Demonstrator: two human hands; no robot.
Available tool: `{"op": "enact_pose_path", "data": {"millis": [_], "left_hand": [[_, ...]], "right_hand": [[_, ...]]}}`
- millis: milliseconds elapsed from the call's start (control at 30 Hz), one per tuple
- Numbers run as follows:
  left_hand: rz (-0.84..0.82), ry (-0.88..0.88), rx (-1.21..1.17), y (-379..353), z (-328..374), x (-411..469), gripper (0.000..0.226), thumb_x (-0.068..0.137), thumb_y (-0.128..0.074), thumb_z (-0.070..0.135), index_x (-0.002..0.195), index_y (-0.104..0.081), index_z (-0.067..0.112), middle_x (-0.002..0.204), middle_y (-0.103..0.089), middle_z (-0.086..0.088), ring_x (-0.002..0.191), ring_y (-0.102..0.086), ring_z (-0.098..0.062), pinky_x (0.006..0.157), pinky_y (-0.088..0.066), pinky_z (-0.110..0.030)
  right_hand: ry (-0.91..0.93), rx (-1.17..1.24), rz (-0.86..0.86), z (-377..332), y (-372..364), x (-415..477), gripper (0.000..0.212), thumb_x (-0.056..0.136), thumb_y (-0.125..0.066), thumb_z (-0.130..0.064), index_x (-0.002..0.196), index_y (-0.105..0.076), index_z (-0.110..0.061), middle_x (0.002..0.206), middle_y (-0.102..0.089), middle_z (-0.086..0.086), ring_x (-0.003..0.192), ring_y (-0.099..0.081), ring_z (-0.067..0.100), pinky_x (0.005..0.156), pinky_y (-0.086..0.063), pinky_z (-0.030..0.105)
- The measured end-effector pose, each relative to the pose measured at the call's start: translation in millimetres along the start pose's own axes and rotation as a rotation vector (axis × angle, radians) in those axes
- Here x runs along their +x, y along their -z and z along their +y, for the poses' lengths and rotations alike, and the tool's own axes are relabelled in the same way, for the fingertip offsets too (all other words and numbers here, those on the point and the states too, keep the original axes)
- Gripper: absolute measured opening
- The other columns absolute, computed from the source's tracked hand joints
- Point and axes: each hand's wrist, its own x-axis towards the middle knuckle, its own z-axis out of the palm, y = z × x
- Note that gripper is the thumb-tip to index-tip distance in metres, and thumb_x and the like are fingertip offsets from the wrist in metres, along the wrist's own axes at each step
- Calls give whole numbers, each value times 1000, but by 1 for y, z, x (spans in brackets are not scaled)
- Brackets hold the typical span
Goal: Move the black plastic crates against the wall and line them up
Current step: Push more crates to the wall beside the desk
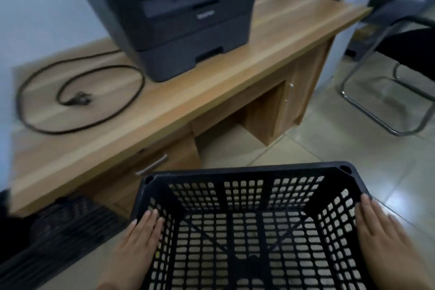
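Observation:
A black plastic lattice crate (247, 173) is at the bottom centre, empty, its open top facing me. My left hand (138, 240) presses flat against its left outer wall and my right hand (381, 235) lies flat against its right outer wall, so the crate is held between both palms. A second black crate (68, 221) stands at the bottom left on the floor, blurred, next to the desk's front.
A low wooden desk (211, 92) stands ahead against a pale wall, with a drawer handle (151, 164) facing me. On it are a dark printer (179, 19) and a coiled black power cable (77, 96). A metal-framed chair (388, 77) is at right on the tiled floor.

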Motion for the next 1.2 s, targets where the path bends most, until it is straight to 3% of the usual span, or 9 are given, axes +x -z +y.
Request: {"op": "enact_pose_path", "data": {"millis": [167,400,567,700,800,933,1000,1067,1200], "left_hand": [[58,79,-39,-48,-77,-145,50,96,2,12,146,2,8,158,12,-5,145,9,-16,115,2,-31],[-15,270,51,-67,-190,-350,51,96,-1,15,147,-2,10,158,8,-4,145,7,-16,116,4,-31],[-139,340,62,-55,-258,-457,83,68,-51,10,145,-20,11,150,-32,-9,145,8,-18,114,2,-30],[-273,493,-46,-12,-304,-482,82,89,-41,-3,137,21,22,149,27,-2,131,37,-17,111,12,-25],[-330,615,-83,-3,-335,-482,85,87,-31,-11,133,32,21,142,39,0,131,35,-16,111,14,-28],[-261,670,-50,-2,-377,-470,85,86,-31,-11,136,31,19,142,39,-1,130,35,-15,110,19,-27],[-194,686,-85,-6,-398,-458,86,86,-32,-10,136,31,19,142,40,-2,130,37,-15,99,34,-25],[-81,627,-51,-17,-425,-445,94,80,-44,-10,139,24,18,148,30,-5,132,38,-15,92,38,-23],[-24,567,25,-30,-482,-410,110,52,-69,-12,145,-16,15,154,-13,-13,136,32,-11,109,21,-26]], "right_hand": [[164,113,37,-119,4,-32,61,88,-2,-30,146,-2,-11,158,5,4,144,7,16,114,6,32],[317,271,175,-331,15,-68,63,89,7,-42,147,-11,-23,156,-15,-2,143,-13,10,114,-8,24],[727,-74,369,-466,60,-81,56,93,-19,-14,144,0,-2,145,32,5,142,18,18,115,7,29],[522,20,94,-526,84,-61,54,66,-56,-7,118,-54,10,135,-40,23,143,6,17,113,4,27],[542,8,156,-564,97,-43,78,34,-75,4,110,-57,10,127,-45,24,144,11,18,112,5,28],[573,-105,335,-586,122,-3,56,47,-64,13,103,-62,13,123,-53,31,143,14,19,113,7,29],[589,-194,273,-596,141,19,65,50,-65,12,115,-55,12,133,-37,32,141,19,18,113,10,30],[787,-292,346,-613,171,40,74,78,-52,1,139,-12,4,144,8,28,131,32,18,105,27,33],[660,-207,-14,-638,192,93,61,91,-22,-7,131,23,-6,136,39,19,100,63,22,66,47,33]]}}
